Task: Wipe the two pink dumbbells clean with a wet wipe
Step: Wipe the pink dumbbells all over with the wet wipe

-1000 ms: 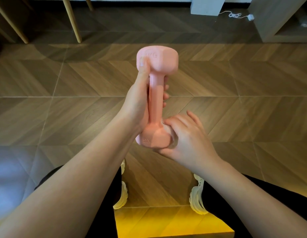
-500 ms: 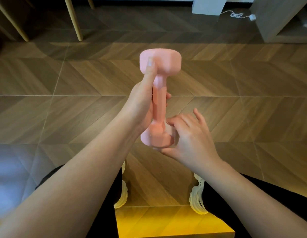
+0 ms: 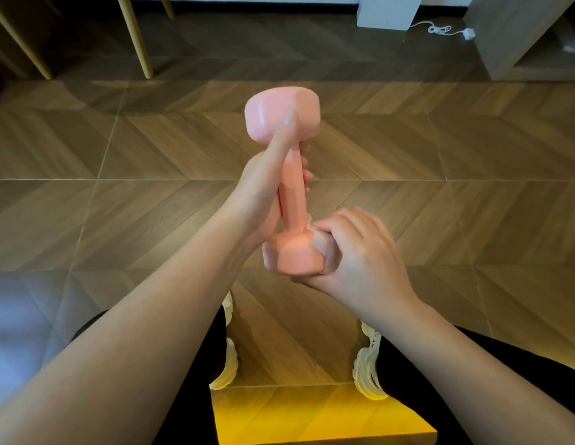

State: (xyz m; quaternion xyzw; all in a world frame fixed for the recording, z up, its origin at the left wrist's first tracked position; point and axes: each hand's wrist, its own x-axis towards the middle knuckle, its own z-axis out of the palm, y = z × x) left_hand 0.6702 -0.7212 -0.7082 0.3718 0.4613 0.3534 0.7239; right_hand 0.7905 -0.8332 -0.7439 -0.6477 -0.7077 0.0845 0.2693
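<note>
- Chair legs [image 3: 135, 36] stood far left at the back, well apart from the action.
- Left hand [image 3: 260, 191] gripped the dumbbell [image 3: 291, 187] round its handle. The fingers [image 3: 307, 179] were wrapped round the far side, and the thumb lay straight up onto the upper head, likely to steady the weight against rubbing.
- Dumbbell was held in the air above the floor [image 3: 472, 187], near upright and tilted slightly, upper head away from the person. That left the lower head free for wiping.
- Right hand [image 3: 353, 252] was curled round the lower head from the right and underneath, with the thumb across the near face.
- Wipe [image 3: 309, 223]: only a pale scrap showed between the right fingers and the neck of the handle. It was probably pressed against the head under the palm; the rest was hidden.
- Judged step: cleaning the lower head. Upper head and handle could not be judged clean or not.
- Second dumbbell was not in view.
- Shoes [image 3: 230, 364] showed below, either side of the gap between the arms.
- Cable [image 3: 440, 28] lay at the far right back, uninvolved.
</note>
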